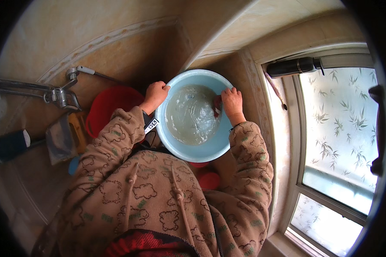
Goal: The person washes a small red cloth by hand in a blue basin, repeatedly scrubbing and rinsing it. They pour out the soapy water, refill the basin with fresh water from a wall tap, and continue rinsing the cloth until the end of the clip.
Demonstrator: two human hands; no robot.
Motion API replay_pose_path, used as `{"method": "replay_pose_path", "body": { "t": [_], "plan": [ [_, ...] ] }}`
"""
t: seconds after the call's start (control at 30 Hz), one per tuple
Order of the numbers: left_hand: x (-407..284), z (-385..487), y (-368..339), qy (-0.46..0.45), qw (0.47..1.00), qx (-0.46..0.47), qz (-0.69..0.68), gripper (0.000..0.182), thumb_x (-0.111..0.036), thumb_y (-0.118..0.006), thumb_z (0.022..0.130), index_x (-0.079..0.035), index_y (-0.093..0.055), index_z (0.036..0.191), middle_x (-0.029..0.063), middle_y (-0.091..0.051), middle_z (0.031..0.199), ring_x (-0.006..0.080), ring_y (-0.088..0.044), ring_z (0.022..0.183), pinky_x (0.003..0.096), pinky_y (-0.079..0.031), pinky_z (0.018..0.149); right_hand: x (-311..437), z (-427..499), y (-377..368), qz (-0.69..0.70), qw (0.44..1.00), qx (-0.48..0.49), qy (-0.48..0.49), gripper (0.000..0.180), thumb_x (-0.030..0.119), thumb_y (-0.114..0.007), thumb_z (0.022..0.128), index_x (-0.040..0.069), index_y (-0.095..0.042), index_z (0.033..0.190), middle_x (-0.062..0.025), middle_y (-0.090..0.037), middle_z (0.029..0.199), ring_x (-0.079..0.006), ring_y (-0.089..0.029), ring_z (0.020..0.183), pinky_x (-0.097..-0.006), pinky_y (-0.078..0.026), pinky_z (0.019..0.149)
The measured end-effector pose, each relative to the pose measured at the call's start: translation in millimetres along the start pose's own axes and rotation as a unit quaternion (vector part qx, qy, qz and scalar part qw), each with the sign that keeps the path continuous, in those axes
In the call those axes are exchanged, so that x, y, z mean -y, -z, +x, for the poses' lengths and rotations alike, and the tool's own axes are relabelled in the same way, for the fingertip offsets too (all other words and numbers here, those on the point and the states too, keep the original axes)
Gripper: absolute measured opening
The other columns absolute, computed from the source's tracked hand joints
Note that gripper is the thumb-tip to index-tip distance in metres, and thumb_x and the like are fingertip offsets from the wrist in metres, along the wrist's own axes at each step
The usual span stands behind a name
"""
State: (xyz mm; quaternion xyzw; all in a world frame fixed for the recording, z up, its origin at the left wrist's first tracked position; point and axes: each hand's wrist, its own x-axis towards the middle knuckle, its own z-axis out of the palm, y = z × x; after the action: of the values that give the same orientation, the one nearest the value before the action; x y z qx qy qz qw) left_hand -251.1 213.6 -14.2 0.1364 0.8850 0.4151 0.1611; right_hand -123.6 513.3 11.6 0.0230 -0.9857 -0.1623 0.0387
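Observation:
A light blue plastic basin point(195, 156) sits before me, with cloudy, rippling water point(193, 115) in it. My left hand point(156, 95) grips its rim at the upper left, the thumb lying over the edge. Across from it, my right hand point(232, 102) is closed over the right rim. A dark red cloth point(217, 106) with a pale patch hangs at the inner wall beside my right hand. Whether my right fingers also pinch that cloth is hidden. What supports the basin cannot be seen.
A red tub point(115, 98) stands behind my left forearm. Left of it are a wall-mounted mixer tap point(60, 96) and a clear plastic bag point(61, 138). On the right, a black bottle point(291, 66) and a toothbrush point(276, 91) lie by the frosted window point(341, 122). Red containers point(209, 180) sit below the basin.

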Motion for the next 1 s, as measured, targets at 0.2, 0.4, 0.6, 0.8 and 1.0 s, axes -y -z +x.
{"method": "replay_pose_path", "body": {
  "t": [0.2,0.4,0.6,0.8,1.0],
  "plan": [
    [3,5,3,0.046,0.998,0.047,-0.014,0.028,-0.027,-0.059,0.083,0.000,-0.063,0.080,0.0182,-0.065,0.079,0.0317,-0.063,0.075,0.0401,-0.048,0.067,-5,-51,4,-0.014,0.998,0.049,0.040,0.005,0.013,-0.054,0.075,0.013,-0.059,0.077,-0.0024,-0.054,0.084,-0.0246,-0.050,0.086,-0.0375,-0.042,0.067],
    [2,3,6,0.078,0.992,0.088,-0.039,0.030,-0.029,-0.058,0.082,0.000,-0.063,0.078,0.0192,-0.065,0.081,0.0342,-0.063,0.079,0.0414,-0.047,0.069,23,-135,31,0.001,0.990,0.127,-0.056,0.011,0.012,-0.052,0.076,0.013,-0.062,0.080,-0.0027,-0.057,0.085,-0.0267,-0.052,0.087,-0.0369,-0.046,0.067],
    [-2,1,7,0.072,0.994,0.083,-0.028,0.031,-0.030,-0.059,0.082,0.000,-0.063,0.077,0.0190,-0.064,0.080,0.0339,-0.063,0.078,0.0411,-0.047,0.069,82,-158,53,0.195,0.927,0.316,-0.062,0.018,0.016,-0.053,0.077,0.008,-0.067,0.086,-0.0099,-0.067,0.087,-0.0343,-0.060,0.085,-0.0418,-0.051,0.072],
    [3,5,4,0.066,0.995,0.064,-0.029,0.031,-0.030,-0.060,0.082,0.000,-0.063,0.076,0.0183,-0.065,0.079,0.0333,-0.063,0.077,0.0405,-0.047,0.069,137,-142,68,0.534,0.790,0.293,-0.072,0.030,0.027,-0.065,0.075,0.009,-0.066,0.099,-0.0196,-0.064,0.088,-0.0364,-0.061,0.084,-0.0418,-0.048,0.072],
    [4,6,3,0.068,0.992,0.075,-0.071,0.029,-0.028,-0.060,0.082,0.000,-0.063,0.077,0.0177,-0.065,0.079,0.0312,-0.063,0.075,0.0394,-0.048,0.068,94,-162,53,0.470,0.797,0.360,-0.118,0.026,0.016,-0.065,0.071,0.006,-0.069,0.094,-0.0155,-0.067,0.090,-0.0299,-0.063,0.085,-0.0353,-0.049,0.075]
  ]
}}
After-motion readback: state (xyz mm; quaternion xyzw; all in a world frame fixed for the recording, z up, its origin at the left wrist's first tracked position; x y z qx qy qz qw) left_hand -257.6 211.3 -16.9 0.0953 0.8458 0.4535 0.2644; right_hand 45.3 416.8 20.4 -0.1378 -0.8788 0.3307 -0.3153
